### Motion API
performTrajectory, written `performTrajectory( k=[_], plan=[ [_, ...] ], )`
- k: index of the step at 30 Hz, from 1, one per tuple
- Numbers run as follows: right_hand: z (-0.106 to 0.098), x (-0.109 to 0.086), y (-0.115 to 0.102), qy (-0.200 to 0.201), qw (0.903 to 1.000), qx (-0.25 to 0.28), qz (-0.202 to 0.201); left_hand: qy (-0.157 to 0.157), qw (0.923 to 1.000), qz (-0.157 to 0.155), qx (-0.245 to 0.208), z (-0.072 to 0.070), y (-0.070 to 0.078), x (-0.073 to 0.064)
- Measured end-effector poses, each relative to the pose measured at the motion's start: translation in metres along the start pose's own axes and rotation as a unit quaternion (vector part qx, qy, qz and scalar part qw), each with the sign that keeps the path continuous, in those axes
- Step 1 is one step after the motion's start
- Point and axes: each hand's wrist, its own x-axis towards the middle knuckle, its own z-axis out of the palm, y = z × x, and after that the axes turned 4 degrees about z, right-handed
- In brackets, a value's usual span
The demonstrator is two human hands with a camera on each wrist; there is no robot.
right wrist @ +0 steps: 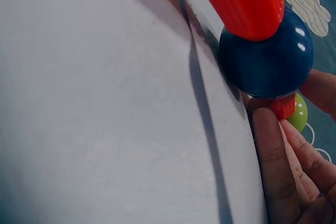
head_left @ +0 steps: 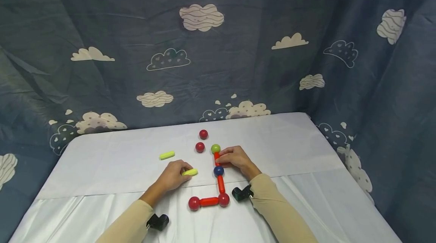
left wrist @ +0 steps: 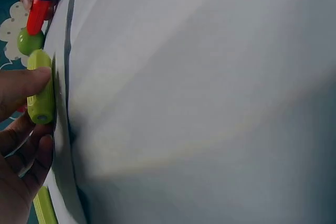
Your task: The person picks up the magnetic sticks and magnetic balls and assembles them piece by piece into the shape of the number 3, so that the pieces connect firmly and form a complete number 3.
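Note:
My left hand [head_left: 173, 175] pinches a short yellow-green rod [head_left: 190, 172] between thumb and fingers, close over the white cloth. With its fingertips my right hand [head_left: 235, 159] grips a red rod [head_left: 217, 156] that joins a green ball [head_left: 215, 148] to a blue ball [head_left: 218, 171]. From the blue ball another red rod [head_left: 221, 184] runs down to a red ball [head_left: 223, 200]. A third red rod links that one with the red ball [head_left: 194, 203] on the left, making an L shape. In the right wrist view, the blue ball [right wrist: 268, 61] partly hides the gripped rod.
Two loose red balls, a nearer one [head_left: 200, 147] and a farther one [head_left: 203, 134], lie behind the left hand. A second yellow-green rod [head_left: 167, 155] lies to their left. White cloth [head_left: 289, 140] covers the table, and a dark cloud-patterned curtain [head_left: 238, 65] hangs behind it.

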Motion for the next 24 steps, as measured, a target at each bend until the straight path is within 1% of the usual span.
performTrajectory(
  k=[4,7,11,17,21,24],
  plan=[
    [-0.001,0.0,0.0,0.001,1.0,0.003,0.003,-0.016,0.9998,0.012,0.007,-0.001,0.007,0.02],
    [-0.001,0.0,-0.001,-0.003,0.9999,0.012,-0.002,-0.028,0.9994,0.019,0.011,-0.002,0.011,0.034],
    [0.0,0.001,0.001,-0.009,0.9998,0.017,-0.01,-0.04,0.9989,0.016,0.017,-0.002,0.016,0.047],
    [0.001,0.001,0.002,-0.006,0.9999,0.003,-0.01,-0.036,0.9992,0.009,0.016,0.0,0.018,0.06],
    [0.001,0.0,0.002,0.001,0.9999,-0.013,-0.008,-0.029,0.9994,0.009,0.015,0.001,0.018,0.064],
    [0.001,-0.001,0.001,0.004,0.9999,-0.013,-0.008,-0.022,0.9995,0.012,0.017,0.002,0.018,0.067]
  ],
)
